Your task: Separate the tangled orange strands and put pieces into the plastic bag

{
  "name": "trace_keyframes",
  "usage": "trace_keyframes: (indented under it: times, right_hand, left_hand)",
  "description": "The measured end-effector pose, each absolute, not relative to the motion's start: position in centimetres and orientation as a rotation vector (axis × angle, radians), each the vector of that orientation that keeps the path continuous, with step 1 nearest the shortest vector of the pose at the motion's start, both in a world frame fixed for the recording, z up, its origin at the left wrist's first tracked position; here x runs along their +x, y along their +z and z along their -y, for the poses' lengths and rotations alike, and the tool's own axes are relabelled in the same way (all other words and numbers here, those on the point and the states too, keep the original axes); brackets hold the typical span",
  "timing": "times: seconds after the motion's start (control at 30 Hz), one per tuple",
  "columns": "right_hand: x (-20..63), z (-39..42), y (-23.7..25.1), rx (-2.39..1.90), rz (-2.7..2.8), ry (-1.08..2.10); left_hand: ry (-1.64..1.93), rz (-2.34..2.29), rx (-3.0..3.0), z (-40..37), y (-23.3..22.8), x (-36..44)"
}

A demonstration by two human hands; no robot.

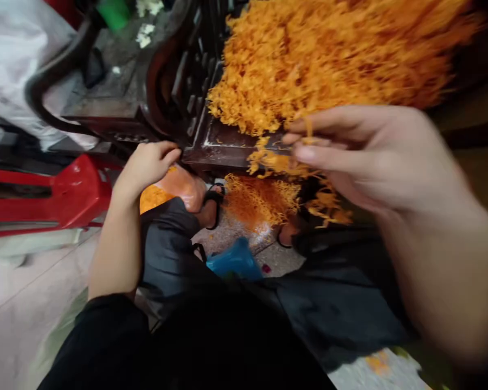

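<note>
My right hand [374, 157] is closed in a pinch, thumb against fingers, on a clump of frilly orange strands [276, 161]. Loose bits of the clump dangle below the fingers. Just beyond lies a big heap of the same orange strands [329, 59], on a dark wooden seat [223, 151]. My left hand [148, 165] hovers or rests by the seat's front edge, above a clear plastic bag [185, 187] with orange material in it. Its thumb and forefinger are a little apart, and the other fingers are hidden. I see nothing held there.
More orange strands [262, 197] hang or lie below the seat, between my feet. A blue plastic bag [236, 260] is on the floor between my legs. At left are a red plastic stool [79, 195] and a carved wooden armrest [158, 76]. White flowers [145, 33] lie beyond.
</note>
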State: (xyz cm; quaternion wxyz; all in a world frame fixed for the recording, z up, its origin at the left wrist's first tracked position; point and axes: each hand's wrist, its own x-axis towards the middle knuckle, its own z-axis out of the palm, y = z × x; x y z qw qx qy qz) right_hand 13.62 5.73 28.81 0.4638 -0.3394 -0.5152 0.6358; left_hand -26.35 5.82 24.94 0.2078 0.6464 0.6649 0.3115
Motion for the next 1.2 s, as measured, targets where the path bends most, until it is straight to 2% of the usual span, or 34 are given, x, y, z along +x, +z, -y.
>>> trace_keyframes:
  times: [0.13,0.23,0.37,0.57,0.77,1.2]
  right_hand:
    - [11.8,-7.0,30.1,-0.705,1.185,1.745]
    - [11.8,-8.0,30.3,-0.697,1.133,1.724]
    - [12.6,-8.9,29.5,-0.735,1.117,1.695]
    - [12.9,-9.8,27.3,-1.030,1.154,1.752]
    - [11.0,-9.4,26.9,-1.048,1.392,1.666]
    - [9.8,-9.0,28.2,-1.066,1.551,1.628]
  left_hand:
    - [0.749,-1.357,1.966,-5.2,28.6,-14.2]
    - [0.544,-1.252,2.102,-5.8,29.1,-10.1]
    - [0.455,-1.246,2.030,-7.3,28.7,-10.2]
    - [0.700,-1.242,1.667,-7.9,29.2,-10.9]
    - [0.809,-1.201,1.489,-8.1,27.9,-11.0]
    - [0.864,-1.250,1.763,-6.6,29.7,-12.5]
